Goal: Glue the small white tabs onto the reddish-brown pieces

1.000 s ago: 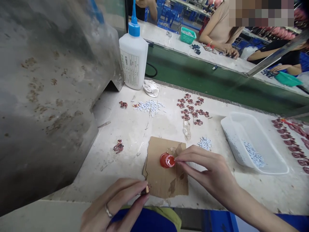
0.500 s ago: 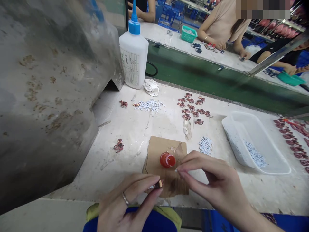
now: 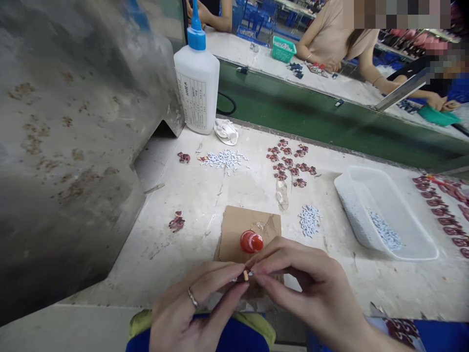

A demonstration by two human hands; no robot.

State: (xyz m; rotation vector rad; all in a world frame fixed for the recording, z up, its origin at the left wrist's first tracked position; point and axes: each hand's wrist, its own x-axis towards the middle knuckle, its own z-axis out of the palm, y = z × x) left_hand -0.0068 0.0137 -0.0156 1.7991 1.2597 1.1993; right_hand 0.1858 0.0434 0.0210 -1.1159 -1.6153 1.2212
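My left hand (image 3: 198,298), with a ring on one finger, pinches a small brown figurine (image 3: 245,276) that has a yellowish part; most of it is hidden by the fingers. Between the thumb and forefinger of my right hand (image 3: 308,281) is a tiny pale piece (image 3: 251,274), held against or very close to the figurine. Just beyond the fingertips, a small red pot (image 3: 252,241) sits on a piece of brown cardboard (image 3: 234,222). A pile of pale blue-white pieces (image 3: 309,220) lies beyond my right hand. One brown figurine (image 3: 177,222) lies to the left.
A white glue bottle (image 3: 198,90) with a blue nozzle stands at the back beside a metal housing (image 3: 80,122). Several brown figurines (image 3: 287,161) and another pale pile (image 3: 225,160) lie farther back. A translucent tray (image 3: 414,225) is right. People work across a green divider (image 3: 286,110).
My right hand has moved left and slightly down, bringing the tiny pale piece to the figurine in my left hand. The left hand stays nearly in place. The view has shifted slightly.
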